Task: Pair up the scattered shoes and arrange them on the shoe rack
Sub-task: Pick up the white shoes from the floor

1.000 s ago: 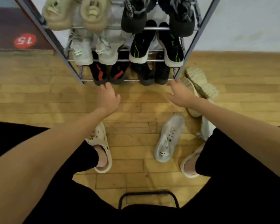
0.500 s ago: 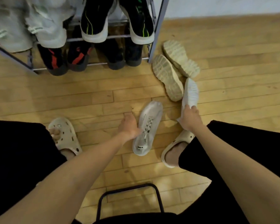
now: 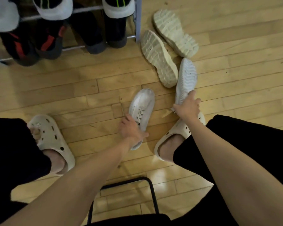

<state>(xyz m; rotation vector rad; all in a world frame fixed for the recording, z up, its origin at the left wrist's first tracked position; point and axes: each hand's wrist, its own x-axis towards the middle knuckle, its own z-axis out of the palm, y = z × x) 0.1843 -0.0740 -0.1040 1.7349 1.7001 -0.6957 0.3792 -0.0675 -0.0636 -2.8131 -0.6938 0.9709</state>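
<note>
On a pale wooden floor beside a metal shoe rack, a seated person is gripping one white sneaker in each hand. Left hand is curling its fingers around the heel end of an upright white sneaker, which is lying laces-up on the boards with its toe pointing away from the person. Right hand is clasping the heel end of the second white sneaker, which is turned so that its ridged sole is facing the camera and its toe is lying just beside two cream chunky-soled shoes. Those two, the nearer cream shoe and the farther cream shoe, are lying sole-up right of the rack's corner post, close to each other. On the rack's lowest rail, black shoes with red accents and plain black shoes are sitting toe-out, while white-soled black shoes with green stripes are resting on the rail above. The person's feet are wearing cream perforated clogs, the left clog and the right clog, on either side of a black chair frame.
</note>
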